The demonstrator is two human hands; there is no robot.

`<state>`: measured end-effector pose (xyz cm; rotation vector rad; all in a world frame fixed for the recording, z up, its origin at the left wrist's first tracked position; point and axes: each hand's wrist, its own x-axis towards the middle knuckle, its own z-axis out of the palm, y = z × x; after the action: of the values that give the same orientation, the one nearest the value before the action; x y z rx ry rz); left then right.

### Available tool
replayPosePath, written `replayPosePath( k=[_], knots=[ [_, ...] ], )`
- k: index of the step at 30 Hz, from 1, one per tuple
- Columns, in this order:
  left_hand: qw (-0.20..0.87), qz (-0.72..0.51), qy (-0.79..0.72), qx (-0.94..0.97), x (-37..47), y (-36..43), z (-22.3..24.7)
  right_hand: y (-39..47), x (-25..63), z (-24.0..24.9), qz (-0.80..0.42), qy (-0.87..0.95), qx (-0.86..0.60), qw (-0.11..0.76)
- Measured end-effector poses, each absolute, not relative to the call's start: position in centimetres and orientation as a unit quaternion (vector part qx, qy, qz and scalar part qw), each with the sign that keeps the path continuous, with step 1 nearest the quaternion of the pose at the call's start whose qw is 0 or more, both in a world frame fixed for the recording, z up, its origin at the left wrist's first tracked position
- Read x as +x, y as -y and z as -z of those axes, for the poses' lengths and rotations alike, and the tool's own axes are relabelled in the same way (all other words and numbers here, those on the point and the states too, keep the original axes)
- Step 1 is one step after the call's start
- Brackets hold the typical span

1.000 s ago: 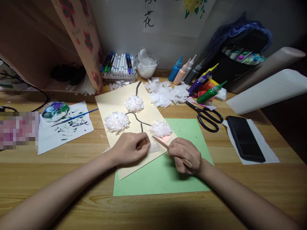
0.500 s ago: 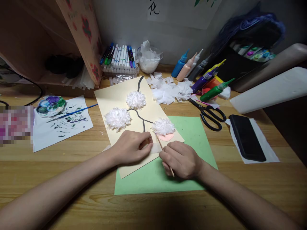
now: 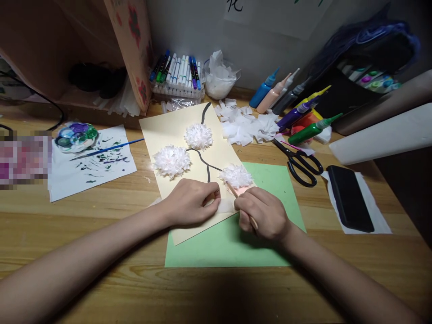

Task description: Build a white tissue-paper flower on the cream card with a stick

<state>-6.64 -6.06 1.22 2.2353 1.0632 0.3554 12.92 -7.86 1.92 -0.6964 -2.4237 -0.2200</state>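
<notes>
A cream sheet [image 3: 184, 227] bears painted black branches and three fluffy white paper flowers. My right hand [image 3: 265, 211] is closed round a thin wooden stick [image 3: 233, 191], whose tip touches the lower edge of the right-hand flower [image 3: 237, 175]. Pink paint [image 3: 241, 190] shows below that flower, partly hidden by the hand. My left hand [image 3: 192, 202] rests on the sheet, fingers curled and thumb against forefinger; what they pinch, if anything, is hidden. A white tissue strip [image 3: 227, 206] emerges beside its fingertips. The other flowers [image 3: 172, 161] lie farther left and up.
Green paper [image 3: 209, 252] lies beneath the sheet. Loose tissue pieces [image 3: 243, 123], scissors [image 3: 302, 166] and paint bottles [image 3: 305, 131] are behind and right. A black phone [image 3: 350, 198] lies at right. At left are a paint palette [image 3: 77, 137] and brush [image 3: 108, 148]; markers [image 3: 178, 72] stand behind.
The view has shifted slightly. My right hand has moved up a little toward the right-hand flower, tilting the stick and covering more of the pink paint. My left hand stays in place on the sheet.
</notes>
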Motion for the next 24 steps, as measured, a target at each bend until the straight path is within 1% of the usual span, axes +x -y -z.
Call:
replayPosePath(
  k=[7, 11, 15, 18, 24],
  knots=[
    [0.310, -0.131, -0.408, 0.849, -6.6, 6.1, -1.3, 6.6, 12.2, -3.3, 0.025, 0.892, -0.329, 0.308],
    [0.311, -0.124, -0.407, 0.850, -6.7, 6.0, -1.5, 5.2, 11.3, -4.2, -0.002, 0.846, -0.433, 0.310],
    [0.310, -0.126, -0.402, 0.852, -6.7, 6.0, -1.4, 4.1, 11.0, -4.9, -0.081, 0.796, -0.520, 0.297],
    [0.310, -0.127, -0.403, 0.852, -6.6, 6.0, -1.3, 4.3, 11.5, -5.2, -0.115, 0.799, -0.505, 0.306],
    [0.312, -0.131, -0.406, 0.849, -6.6, 6.0, -1.3, 6.7, 12.9, -4.7, -0.074, 0.811, -0.422, 0.399]
  ],
)
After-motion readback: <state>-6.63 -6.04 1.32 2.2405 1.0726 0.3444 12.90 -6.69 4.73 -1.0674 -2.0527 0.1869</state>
